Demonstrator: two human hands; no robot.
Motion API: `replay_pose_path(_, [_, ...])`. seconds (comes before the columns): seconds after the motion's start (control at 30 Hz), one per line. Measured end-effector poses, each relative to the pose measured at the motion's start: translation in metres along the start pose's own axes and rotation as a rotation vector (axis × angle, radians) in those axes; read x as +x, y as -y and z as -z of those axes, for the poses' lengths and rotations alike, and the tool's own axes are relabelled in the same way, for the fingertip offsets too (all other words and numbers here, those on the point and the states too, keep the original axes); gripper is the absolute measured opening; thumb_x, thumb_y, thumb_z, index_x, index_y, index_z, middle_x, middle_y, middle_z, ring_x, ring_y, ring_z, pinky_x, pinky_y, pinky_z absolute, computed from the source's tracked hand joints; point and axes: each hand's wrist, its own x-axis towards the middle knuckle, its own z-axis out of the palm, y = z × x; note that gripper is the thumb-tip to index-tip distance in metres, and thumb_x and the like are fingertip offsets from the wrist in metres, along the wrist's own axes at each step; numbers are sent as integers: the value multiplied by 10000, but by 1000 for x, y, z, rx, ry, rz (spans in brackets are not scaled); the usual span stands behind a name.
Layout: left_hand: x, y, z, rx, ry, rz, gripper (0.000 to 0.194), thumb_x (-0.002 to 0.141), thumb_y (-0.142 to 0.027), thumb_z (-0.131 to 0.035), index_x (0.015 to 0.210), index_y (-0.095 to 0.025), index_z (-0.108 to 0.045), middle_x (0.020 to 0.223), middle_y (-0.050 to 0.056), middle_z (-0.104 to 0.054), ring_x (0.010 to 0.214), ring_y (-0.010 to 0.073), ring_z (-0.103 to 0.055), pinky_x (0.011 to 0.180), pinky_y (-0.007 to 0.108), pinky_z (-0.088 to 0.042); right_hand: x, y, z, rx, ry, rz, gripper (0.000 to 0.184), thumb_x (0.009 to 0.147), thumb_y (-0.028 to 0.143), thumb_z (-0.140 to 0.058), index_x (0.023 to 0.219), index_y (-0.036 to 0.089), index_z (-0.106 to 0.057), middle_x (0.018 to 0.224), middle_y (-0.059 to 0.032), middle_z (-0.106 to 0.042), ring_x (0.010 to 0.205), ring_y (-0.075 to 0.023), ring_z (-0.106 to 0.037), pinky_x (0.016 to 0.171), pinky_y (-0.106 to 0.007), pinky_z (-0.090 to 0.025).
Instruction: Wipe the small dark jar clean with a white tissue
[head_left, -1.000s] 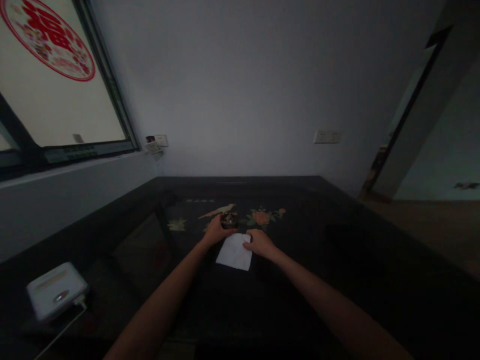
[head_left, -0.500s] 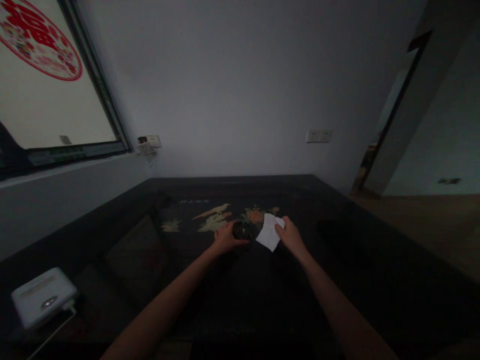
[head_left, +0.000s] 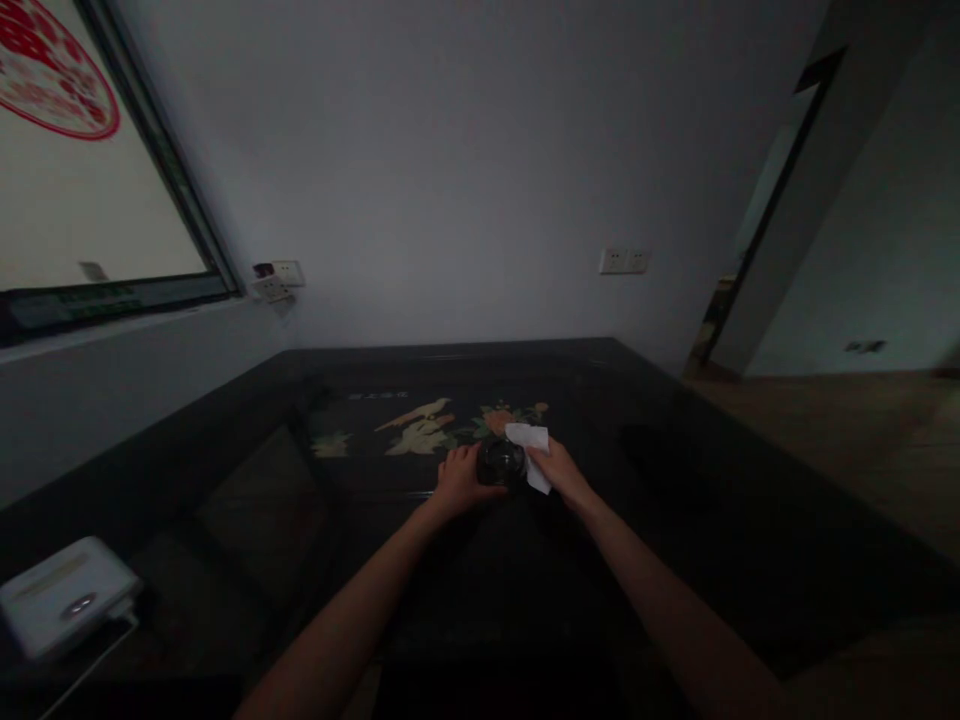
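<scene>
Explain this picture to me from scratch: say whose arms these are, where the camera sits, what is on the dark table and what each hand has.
There is no machine here. The camera is worn on a person's head and looks forward and down, so the two bare arms reaching in from the bottom edge are that person's own.

The left hand wraps around a small dark round jar that stands on a dark table. The right hand holds a white cloth in a closed grip and presses it against the jar's right side.

The table top has a painted bird and flowers just behind the hands. At the near left corner lies a white box with a cable. The room is dim, so finer detail of the jar is hard to make out.
</scene>
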Motion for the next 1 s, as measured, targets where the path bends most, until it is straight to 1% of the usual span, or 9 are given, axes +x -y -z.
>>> replay_pose_path(0.13, [1, 0, -2, -29, -9, -27, 741, 616, -514, -747, 1250, -206, -519, 1286, 142, -518, 1220, 358, -426, 988, 481, -340, -2, 1, -2, 15, 60, -69, 258, 775, 320, -516, 791, 127, -686, 665, -48, -670, 713, -227, -641, 645, -288, -471])
replay_pose_path(0.27, [3, -2, -6, -125, -39, -35, 669, 631, -469, -764, 1191, -178, -544, 1244, 151, -542, 1195, 346, -459, 996, 472, -341, -4, 3, -3, 69, 76, -113, 279, 786, 341, -510, 759, 124, -684, 613, -34, -650, 672, -213, -630, 618, -277, -468])
replay_pose_path(0.4, [4, 3, -7, -302, -63, -60, 674, 592, -392, -813, 1176, -181, -552, 1214, 144, -579, 1174, 340, -494, 1014, 461, -340, -6, 3, -5, 181, 75, -150, 271, 800, 343, -516, 745, 124, -665, 608, -47, -653, 624, -204, -630, 563, -269, -469])
replay_pose_path(0.57, [7, 6, -6, -626, -88, -113, 714, 584, -330, -825, 1217, -177, -534, 1221, 143, -594, 1151, 312, -537, 1007, 416, -382, -9, 6, -8, 369, 63, -171, 250, 821, 360, -539, 805, 140, -658, 695, -70, -705, 627, -213, -669, 566, -293, -515])
replay_pose_path(0.67, [10, 1, -5, -844, -113, -118, 731, 618, -290, -800, 1272, -174, -493, 1286, 146, -556, 1186, 305, -521, 1022, 421, -385, -10, 12, -10, 471, 43, -170, 236, 832, 358, -553, 863, 149, -657, 783, -88, -731, 702, -227, -701, 615, -309, -551])
replay_pose_path(0.77, [10, -8, -4, -1063, -118, -127, 742, 664, -273, -766, 1330, -208, -445, 1356, 113, -511, 1244, 284, -481, 1059, 403, -363, -14, 19, -12, 555, 30, -158, 243, 849, 358, -540, 931, 156, -647, 854, -94, -740, 787, -239, -713, 687, -335, -575])
replay_pose_path(0.87, [6, -18, -5, -1262, -91, -107, 781, 720, -328, -730, 1403, -267, -355, 1376, 87, -498, 1246, 281, -484, 1030, 403, -401, -18, 24, -15, 605, 26, -145, 259, 847, 365, -539, 962, 153, -634, 876, -102, -740, 796, -248, -716, 718, -362, -582])
replay_pose_path(0.97, [3, -24, -7, -1429, -61, -46, 834, 778, -399, -679, 1459, -339, -201, 1392, 73, -482, 1216, 279, -515, 962, 417, -463, -20, 26, -17, 616, 30, -129, 285, 825, 389, -559, 951, 144, -633, 876, -110, -737, 784, -259, -716, 703, -376, -588])
replay_pose_path(1.0, [4, -24, -8, -1476, -53, -18, 817, 802, -427, -650, 1462, -350, -175, 1400, 70, -474, 1211, 272, -520, 953, 417, -471, -20, 26, -17, 612, 33, -122, 300, 816, 403, -567, 948, 142, -633, 875, -112, -736, 780, -265, -716, 689, -383, -590])
